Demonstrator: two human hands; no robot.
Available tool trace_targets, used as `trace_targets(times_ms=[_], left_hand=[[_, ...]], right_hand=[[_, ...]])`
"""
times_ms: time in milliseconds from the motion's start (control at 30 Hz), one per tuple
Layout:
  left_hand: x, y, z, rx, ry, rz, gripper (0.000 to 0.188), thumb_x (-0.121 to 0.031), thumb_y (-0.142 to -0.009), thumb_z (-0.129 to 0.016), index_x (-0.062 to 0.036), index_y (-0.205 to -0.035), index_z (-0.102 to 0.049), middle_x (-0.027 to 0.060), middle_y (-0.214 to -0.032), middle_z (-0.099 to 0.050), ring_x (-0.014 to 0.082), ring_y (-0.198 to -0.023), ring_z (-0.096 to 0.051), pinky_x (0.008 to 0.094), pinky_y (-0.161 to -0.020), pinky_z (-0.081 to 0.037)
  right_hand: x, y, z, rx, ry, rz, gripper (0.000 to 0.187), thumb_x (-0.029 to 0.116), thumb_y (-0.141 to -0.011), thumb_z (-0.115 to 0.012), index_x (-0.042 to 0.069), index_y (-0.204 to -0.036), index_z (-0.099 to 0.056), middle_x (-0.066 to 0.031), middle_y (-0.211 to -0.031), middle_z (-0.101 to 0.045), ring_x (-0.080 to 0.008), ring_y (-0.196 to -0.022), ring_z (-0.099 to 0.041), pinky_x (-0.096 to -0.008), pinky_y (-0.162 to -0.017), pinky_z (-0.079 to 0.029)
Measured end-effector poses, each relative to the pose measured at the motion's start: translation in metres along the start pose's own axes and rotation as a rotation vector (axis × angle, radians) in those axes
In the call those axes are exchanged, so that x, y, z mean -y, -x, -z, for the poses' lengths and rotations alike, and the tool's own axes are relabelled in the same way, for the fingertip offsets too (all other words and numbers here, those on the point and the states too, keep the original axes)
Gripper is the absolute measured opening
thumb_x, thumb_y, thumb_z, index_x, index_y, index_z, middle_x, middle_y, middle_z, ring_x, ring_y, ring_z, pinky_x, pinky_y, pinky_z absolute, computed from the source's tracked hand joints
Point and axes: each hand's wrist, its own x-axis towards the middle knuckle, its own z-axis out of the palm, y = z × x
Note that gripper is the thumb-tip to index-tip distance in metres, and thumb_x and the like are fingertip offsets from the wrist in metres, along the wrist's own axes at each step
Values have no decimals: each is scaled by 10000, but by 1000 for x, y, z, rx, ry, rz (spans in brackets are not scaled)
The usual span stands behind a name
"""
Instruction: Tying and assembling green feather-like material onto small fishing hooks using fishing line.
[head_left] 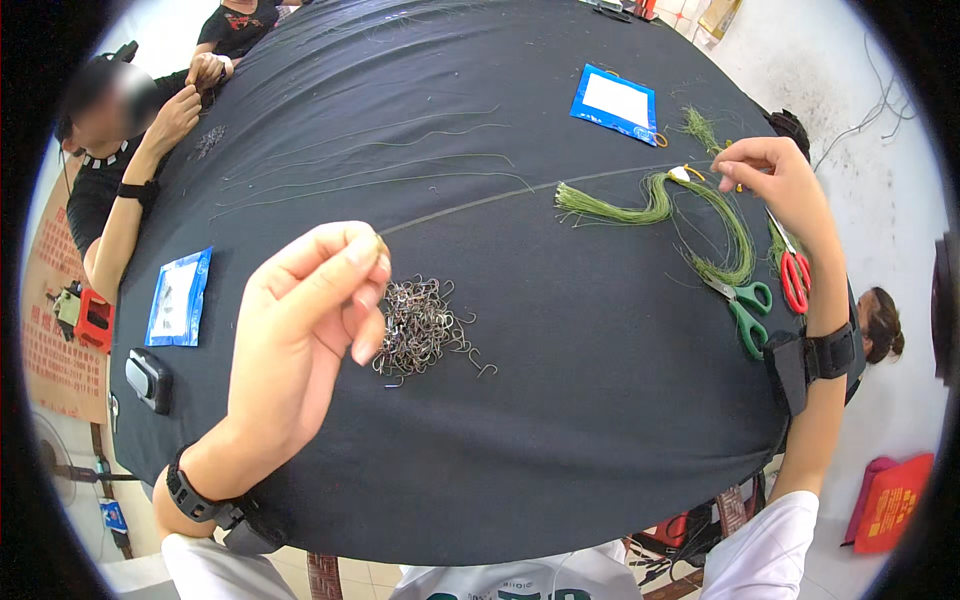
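A thin green fishing line (480, 204) runs taut across the table between my two hands. Its left end is pinched between the thumb and fingers of my left hand (305, 320), raised left of a pile of metal fish hooks (415, 325); whether a hook is also in that pinch is hidden. At the far right, my right hand (780, 185) pinches the line's other end, close to a tied bundle of green line (625, 208). Green-handled scissors (745, 310) and red-handled scissors (795, 275) lie below the right hand.
Several loose strands (420, 180) lie across the black tablecloth (560, 440). A blue-and-white packet (615, 103) is at the far right, another packet (178, 300) at the left beside a small black device (148, 380). Two people sit at the far left; one's hand (175, 120) is over the table.
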Motion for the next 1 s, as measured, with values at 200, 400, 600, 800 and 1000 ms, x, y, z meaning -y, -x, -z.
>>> trace_targets(times_ms=[200,400,600,800,1000], left_hand=[[-3,-4,7,-32,-8,-66,132,-154,-917,-550,-30,-914,-595,0,-830,-538,29,-679,-450,191,-509,-369],[-9,-8,7,-61,-19,-123,144,-181,-920,-544,-44,-928,-588,-7,-852,-535,37,-728,-454,194,-522,-364],[-8,4,5,20,-16,76,160,-204,-905,-556,-56,-963,-575,14,-889,-566,76,-794,-537,190,-473,-397],[-8,19,-20,199,14,230,125,-150,-914,-534,-30,-938,-558,176,-1175,-575,247,-1119,-561,249,-425,-507],[6,24,-21,254,174,366,122,-69,-909,-532,22,-973,-579,165,-1115,-589,220,-990,-612,354,-601,-601]], right_hand=[[-24,-3,5,-53,-31,-341,134,140,-796,-619,24,-845,-665,-33,-659,-657,-70,-589,-581,-213,-479,-397],[-42,1,16,-110,53,-446,76,139,-819,-620,66,-816,-639,-12,-673,-657,-54,-597,-578,-187,-486,-376],[54,9,-21,78,-66,88,88,68,-756,-648,7,-706,-608,-44,-645,-632,-102,-561,-608,-230,-525,-463],[135,54,-68,96,-91,628,248,15,-621,-749,15,-840,-632,-75,-717,-607,-233,-628,-570,-291,-530,-456],[138,57,-93,50,-266,758,389,59,-711,-679,-54,-1065,-562,-68,-695,-572,-176,-559,-512,-306,-441,-440]])
